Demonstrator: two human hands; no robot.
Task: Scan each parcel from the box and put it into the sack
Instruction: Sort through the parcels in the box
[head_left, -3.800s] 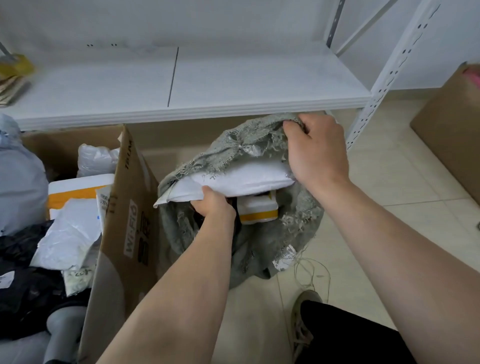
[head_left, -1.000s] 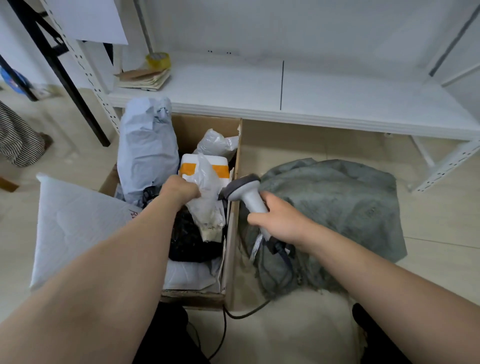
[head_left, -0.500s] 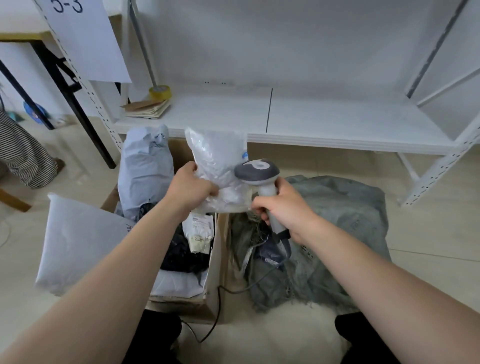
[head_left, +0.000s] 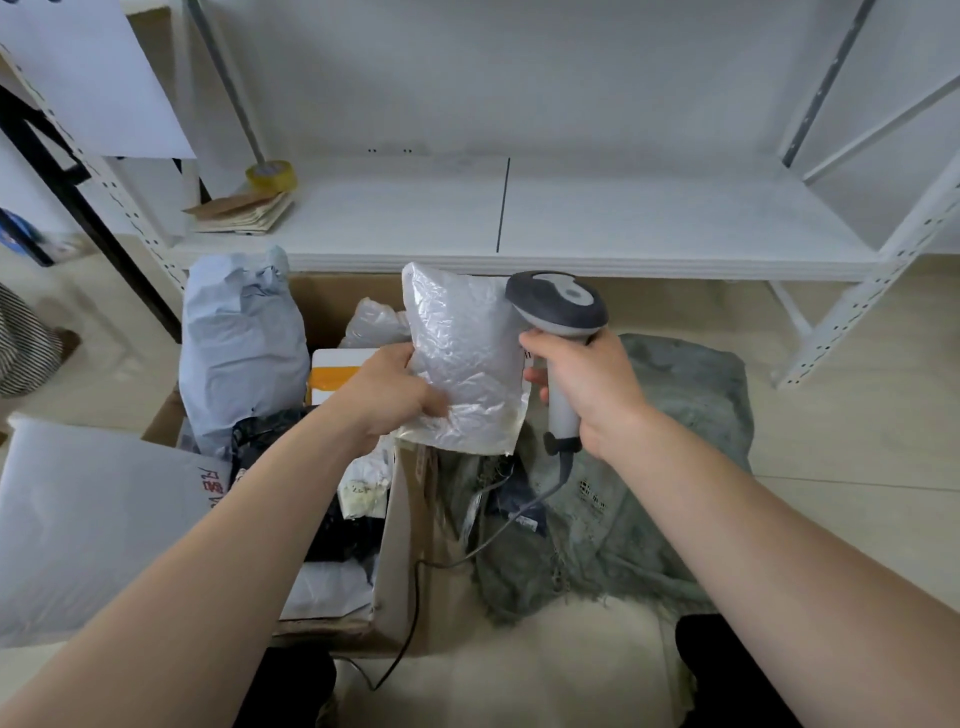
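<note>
Before a white shelf (head_left: 623, 218), left hand (head_left: 389, 397) grips a parcel (head_left: 462, 353), right hand (head_left: 587, 384) grips the scanner (head_left: 558, 304)

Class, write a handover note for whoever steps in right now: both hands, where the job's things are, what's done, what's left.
The left hand grips the parcel, upright above the box.
The right hand grips the scanner, its head by the parcel's top right corner.
The sack lies on the floor right of the box.
Done: this parcel is out of the box; whether it has scanned cannot be told.
Left: scan it, sack it, then the other parcels in the box.
</note>
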